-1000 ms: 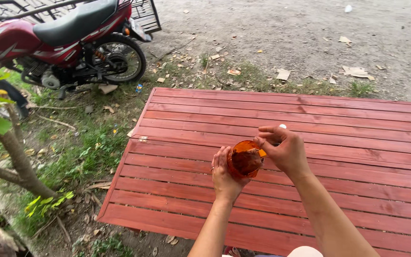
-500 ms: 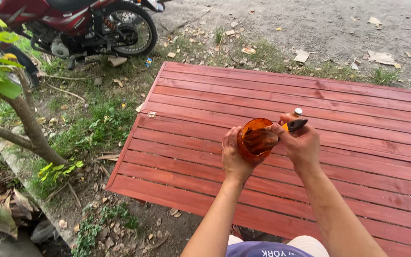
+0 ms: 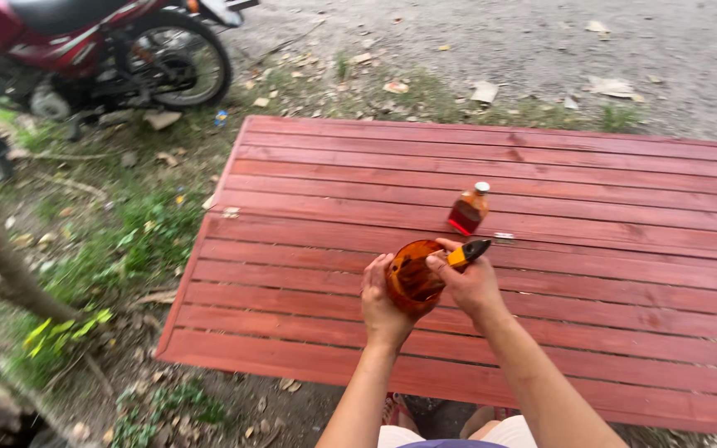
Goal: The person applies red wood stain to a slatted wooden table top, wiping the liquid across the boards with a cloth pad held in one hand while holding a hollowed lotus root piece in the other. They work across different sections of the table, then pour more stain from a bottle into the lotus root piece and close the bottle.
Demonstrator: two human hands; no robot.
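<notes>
From my head camera I look down at a red wooden table. I hold an orange glass cup over the near part of it, tipped on its side so its open mouth faces up and left.

The cup could slip and drop onto the hard boards, I think, because it is round and smooth and I hold it only from below. It might crack. The tool could also scratch the glass or poke my other hand if I push too hard, since its tip sits right by the rim.

My left hand is curled partway around the bottom of the cup, with the fingers wrapped on its left side. It is not wide open. My right hand is closed tight on a small tool with an orange and black handle. The thumb presses near the rim of the cup.

A little bottle with a white cap stands farther away on the table, a bit to the right. It is not touching my hands.
</notes>
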